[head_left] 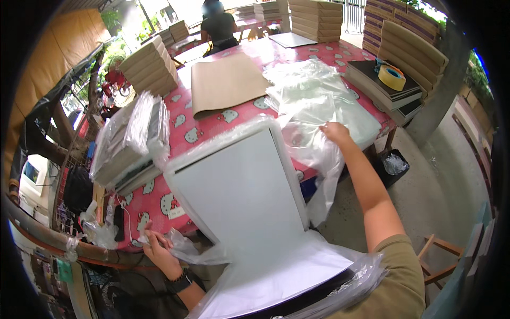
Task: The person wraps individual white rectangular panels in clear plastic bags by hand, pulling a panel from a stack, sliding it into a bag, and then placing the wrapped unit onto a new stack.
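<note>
Over on the left, the person's left hand (159,252) has its fingers closed on a thin, gathered strip of clear film (194,252). The pale flat panel (239,186) is in the middle, between the two arms, slanting from the body up over the near edge of the table (183,215), with plastic along its border. To its right, the right hand (336,133) reaches onto a heap of loose plastic (313,90), fingers bent against it; I can't tell whether they pinch it or only press. To my eye, the step in hand is handling film around the panel, and the next move calls for a light, steady pull so nothing snags or tears.

As for materials, at far left a wrapped stack (143,127) shines under crinkled plastic. The tablecloth is slick pink with printed cartoon shapes. Beyond the panel, a stiff brown sheet (226,80) lies with its near edge curling. The panel itself is smooth, matte and straight-edged; the loose plastic is milky, limp and creased. At right, a round yellow tape roll (392,77) sits on flat, dark-topped boards (366,80).
</note>
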### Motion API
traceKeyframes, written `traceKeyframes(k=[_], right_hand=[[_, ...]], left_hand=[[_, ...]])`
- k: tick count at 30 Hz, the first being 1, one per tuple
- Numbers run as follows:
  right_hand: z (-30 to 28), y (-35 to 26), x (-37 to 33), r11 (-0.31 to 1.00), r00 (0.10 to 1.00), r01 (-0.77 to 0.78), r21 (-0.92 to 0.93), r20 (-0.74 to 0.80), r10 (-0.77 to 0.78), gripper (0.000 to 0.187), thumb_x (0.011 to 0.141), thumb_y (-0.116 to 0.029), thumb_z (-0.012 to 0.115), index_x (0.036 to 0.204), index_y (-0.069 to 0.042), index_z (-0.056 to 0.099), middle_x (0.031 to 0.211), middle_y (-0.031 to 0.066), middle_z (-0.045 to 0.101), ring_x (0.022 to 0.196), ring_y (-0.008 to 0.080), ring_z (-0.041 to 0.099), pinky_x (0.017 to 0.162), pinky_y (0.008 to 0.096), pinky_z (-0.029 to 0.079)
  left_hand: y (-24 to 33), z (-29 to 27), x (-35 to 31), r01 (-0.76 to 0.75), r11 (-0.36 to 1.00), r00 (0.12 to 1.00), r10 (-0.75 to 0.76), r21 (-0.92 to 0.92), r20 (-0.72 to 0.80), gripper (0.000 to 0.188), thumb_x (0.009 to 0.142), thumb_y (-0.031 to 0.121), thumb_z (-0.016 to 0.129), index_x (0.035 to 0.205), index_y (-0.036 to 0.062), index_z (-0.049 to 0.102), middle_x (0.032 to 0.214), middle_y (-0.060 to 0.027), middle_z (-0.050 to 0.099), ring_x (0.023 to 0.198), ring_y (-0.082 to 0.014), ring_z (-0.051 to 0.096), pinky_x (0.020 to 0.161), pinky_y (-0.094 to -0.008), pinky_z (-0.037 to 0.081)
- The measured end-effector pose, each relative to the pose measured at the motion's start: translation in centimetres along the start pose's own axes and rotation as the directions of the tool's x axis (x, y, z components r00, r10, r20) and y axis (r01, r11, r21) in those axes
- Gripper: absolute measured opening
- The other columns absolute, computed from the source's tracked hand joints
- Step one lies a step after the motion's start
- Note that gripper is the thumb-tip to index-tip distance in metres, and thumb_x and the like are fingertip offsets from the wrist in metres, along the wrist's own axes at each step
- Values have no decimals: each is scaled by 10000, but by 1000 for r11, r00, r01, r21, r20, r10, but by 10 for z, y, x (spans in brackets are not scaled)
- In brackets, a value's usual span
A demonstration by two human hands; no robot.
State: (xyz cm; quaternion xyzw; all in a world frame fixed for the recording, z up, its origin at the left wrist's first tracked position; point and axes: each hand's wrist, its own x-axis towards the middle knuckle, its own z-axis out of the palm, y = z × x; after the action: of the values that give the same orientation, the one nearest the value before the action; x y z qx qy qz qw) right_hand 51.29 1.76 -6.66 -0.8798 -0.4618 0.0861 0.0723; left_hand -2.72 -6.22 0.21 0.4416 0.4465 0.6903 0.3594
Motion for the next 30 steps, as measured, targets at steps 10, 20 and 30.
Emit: traceKeyframes(k=[10, 20, 30], right_hand=[[-67, -59, -27, 557, 889, 425, 713, -213, -406, 273, 750, -46, 461, 1004, -26, 560, 813, 91, 605, 703, 129, 561, 605, 256, 448], [-92, -149, -235, 146, 382, 432, 890, -33, -924, 174, 693, -24, 610, 861, -20, 566, 634, 92, 573, 591, 107, 564, 523, 264, 423], [-9, -130, -225, -352, -226, -411, 841, -468, -855, 252, 646, -116, 723, 787, 54, 601, 759, 163, 604, 744, 276, 559, 646, 400, 417]], left_hand=[[28, 34, -7, -3, 991, 986, 25, -136, 164, 331, 855, 238, 500, 1102, 18, 472, 714, 2, 441, 471, -26, 317, 409, -175, 291], [19, 94, -42, -96, 993, 141, -59, 73, 988, 238, 747, 168, 647, 947, 61, 574, 684, -24, 533, 586, -96, 502, 551, -228, 413], [-8, 40, -56, 752, 321, 651, -226, -575, 725, 272, 809, 349, 547, 869, 84, 560, 602, -13, 459, 589, -95, 445, 616, -267, 441]])
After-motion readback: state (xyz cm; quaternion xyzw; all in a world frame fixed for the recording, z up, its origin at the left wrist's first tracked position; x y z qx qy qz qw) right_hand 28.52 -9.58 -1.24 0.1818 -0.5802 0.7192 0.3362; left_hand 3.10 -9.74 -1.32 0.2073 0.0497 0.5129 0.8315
